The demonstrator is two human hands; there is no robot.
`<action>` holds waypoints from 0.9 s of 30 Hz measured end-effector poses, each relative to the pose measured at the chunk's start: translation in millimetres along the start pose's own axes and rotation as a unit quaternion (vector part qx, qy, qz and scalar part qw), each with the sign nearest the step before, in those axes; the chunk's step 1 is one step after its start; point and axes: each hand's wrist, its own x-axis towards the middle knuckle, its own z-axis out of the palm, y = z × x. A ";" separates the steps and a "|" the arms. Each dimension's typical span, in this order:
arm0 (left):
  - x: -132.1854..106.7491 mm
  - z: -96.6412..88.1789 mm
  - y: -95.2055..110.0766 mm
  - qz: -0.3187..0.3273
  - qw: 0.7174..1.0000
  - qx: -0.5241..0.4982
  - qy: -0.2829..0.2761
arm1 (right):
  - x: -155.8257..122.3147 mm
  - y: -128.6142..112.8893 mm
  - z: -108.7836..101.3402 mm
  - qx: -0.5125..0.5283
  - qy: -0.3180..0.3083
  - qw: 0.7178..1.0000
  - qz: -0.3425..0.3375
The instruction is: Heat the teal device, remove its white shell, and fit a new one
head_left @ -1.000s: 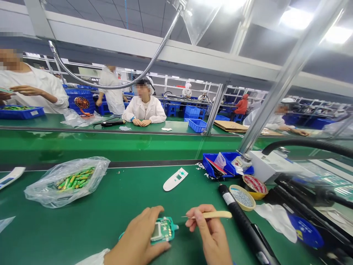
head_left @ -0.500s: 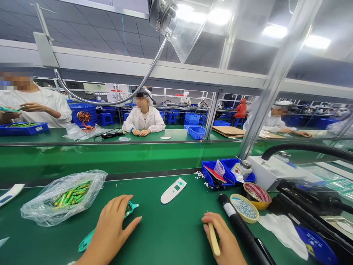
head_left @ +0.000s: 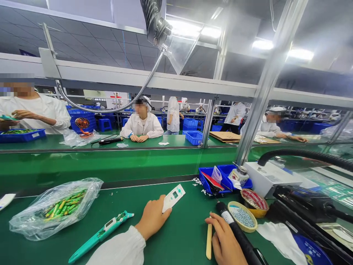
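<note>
My left hand (head_left: 154,217) is closed on a white plastic casing (head_left: 174,197), its thumb and fingers at opposite edges. The casing has a dark window and a teal button at its far end; its near end is hidden by my hand. Left of that hand, a teal device body (head_left: 100,235) with a small display lies diagonally on the bench. My right hand (head_left: 224,235) holds a pale flat stick (head_left: 209,239), pointing down beside the fingers; the thumb is hidden. A black electric screwdriver (head_left: 237,232) lies just right of this hand.
A clear bag of green and yellow parts (head_left: 66,204) lies at left. To the right stand a tub of small screws (head_left: 242,216), a tape roll (head_left: 255,200), blue bins (head_left: 206,186) and a white box (head_left: 271,178). Across the divider (head_left: 124,162) sit several people in white coats.
My left hand has moved right from the teal device onto the white casing and closed on it. The stick in my right hand now points straighter down. The whole view has shifted slightly.
</note>
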 end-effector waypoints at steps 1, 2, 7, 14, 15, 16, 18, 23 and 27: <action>-3.0 0.0 -0.1 0.006 1.000 -0.006 -0.011 | -0.9 -2.1 -0.6 0.029 0.017 0.999 0.011; -7.7 0.0 -0.7 0.011 1.000 -0.010 -0.019 | -0.9 -5.7 -1.7 0.063 0.032 0.997 0.029; -41.0 4.5 -6.8 0.035 0.984 -0.165 -0.056 | 16.4 -39.6 -5.6 0.264 0.023 0.947 0.182; -69.8 18.5 -14.5 0.047 0.956 -0.277 -0.087 | 48.9 -70.5 10.1 0.466 -0.076 0.841 0.265; -71.0 20.4 -15.8 0.046 0.959 -0.265 -0.089 | 49.0 -72.0 12.1 0.472 -0.077 0.837 0.265; -71.7 22.5 -17.1 0.045 0.962 -0.253 -0.089 | 48.2 -73.2 13.4 0.478 -0.076 0.834 0.265; -71.9 27.0 -19.0 0.042 0.967 -0.235 -0.086 | 45.5 -74.6 14.4 0.484 -0.071 0.831 0.263; -71.6 37.6 -20.7 0.042 0.975 -0.207 -0.068 | 42.5 -74.8 12.7 0.496 -0.068 0.824 0.265; -72.0 42.1 -22.5 0.043 0.979 -0.187 -0.067 | 42.3 -72.9 11.3 0.504 -0.071 0.818 0.267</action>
